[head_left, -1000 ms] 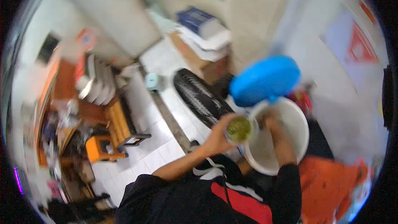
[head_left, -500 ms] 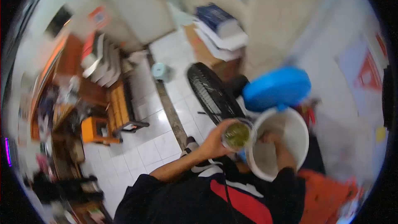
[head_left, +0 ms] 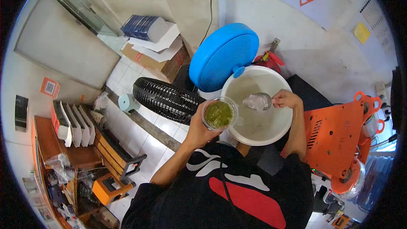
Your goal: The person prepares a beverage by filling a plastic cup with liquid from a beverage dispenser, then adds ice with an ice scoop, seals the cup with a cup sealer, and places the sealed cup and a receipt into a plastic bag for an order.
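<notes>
My left hand (head_left: 197, 128) is closed around a clear plastic cup (head_left: 219, 113) holding a green drink, level with the near left rim of a white ice bucket (head_left: 285, 126). With its fingers pinched on the short handle, my right hand (head_left: 287, 100) holds an ice scoop (head_left: 266, 101) over the bucket's opening. Pale, translucent ice (head_left: 255, 101) lies in the scoop's bowl. A blue round lid (head_left: 224, 57) stands tilted up at the far side of the bucket.
A black fan (head_left: 167, 100) stands left of the bucket. An orange metal panel (head_left: 330, 140) is close on the right. Behind are a red fire extinguisher (head_left: 269, 61) and a cardboard box (head_left: 152, 63) topped with papers. A wooden bench (head_left: 110, 154) stands farther left.
My right hand has risen from inside the bucket with ice in the scoop. My left hand still holds the cup beside the rim. The view has turned rightward and sharpened.
</notes>
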Motion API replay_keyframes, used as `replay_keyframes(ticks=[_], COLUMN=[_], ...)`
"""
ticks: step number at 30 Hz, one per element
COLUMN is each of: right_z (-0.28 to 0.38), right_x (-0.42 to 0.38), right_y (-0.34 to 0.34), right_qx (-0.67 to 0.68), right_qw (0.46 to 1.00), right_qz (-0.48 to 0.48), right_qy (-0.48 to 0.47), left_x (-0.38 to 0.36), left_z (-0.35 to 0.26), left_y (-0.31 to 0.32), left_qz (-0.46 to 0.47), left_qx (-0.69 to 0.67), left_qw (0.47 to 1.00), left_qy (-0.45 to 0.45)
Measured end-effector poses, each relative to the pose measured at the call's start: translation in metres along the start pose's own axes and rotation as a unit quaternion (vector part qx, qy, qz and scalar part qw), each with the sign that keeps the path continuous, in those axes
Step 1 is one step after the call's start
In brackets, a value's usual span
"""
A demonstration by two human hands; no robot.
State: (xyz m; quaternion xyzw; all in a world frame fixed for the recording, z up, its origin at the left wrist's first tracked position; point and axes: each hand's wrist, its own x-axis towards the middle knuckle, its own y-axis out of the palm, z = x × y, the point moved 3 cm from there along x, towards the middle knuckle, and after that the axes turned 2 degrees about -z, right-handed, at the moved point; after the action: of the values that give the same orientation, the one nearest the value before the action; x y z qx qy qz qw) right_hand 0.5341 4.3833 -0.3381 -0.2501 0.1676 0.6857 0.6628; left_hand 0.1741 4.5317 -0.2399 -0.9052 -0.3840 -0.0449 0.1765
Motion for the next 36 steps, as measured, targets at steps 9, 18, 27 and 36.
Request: replay_keyframes(ticks=[9,18,27,36], right_z=[0.125,0.232,0.142,0.189], right_x=[-0.077,-0.080,-0.081,0.107], right_y=[-0.010,0.056,0.006,0.219], right_qx=[-0.103,-0.455,-0.292,-0.402], right_qw=[0.992,0.885,0.932,0.841], right_qz=[-0.008,-0.064,-0.214,-0.205], right_qy=[-0.078,-0.077,-0.022,-0.297], left_x=[0.013,0.007,0.001,-0.055], left_z=[0.035,0.031,0.047,-0.014], left_y=[0.043,0.046,0.030,-0.048], left_qz=[0.040,0.015,-0.018,-0.172], left_qx=[-0.019,-0.008,-0.066,-0.113], left_qw=[0.999,1.000,0.998,0.975], left_qy=[-0.004,-0.001,-0.003,0.088])
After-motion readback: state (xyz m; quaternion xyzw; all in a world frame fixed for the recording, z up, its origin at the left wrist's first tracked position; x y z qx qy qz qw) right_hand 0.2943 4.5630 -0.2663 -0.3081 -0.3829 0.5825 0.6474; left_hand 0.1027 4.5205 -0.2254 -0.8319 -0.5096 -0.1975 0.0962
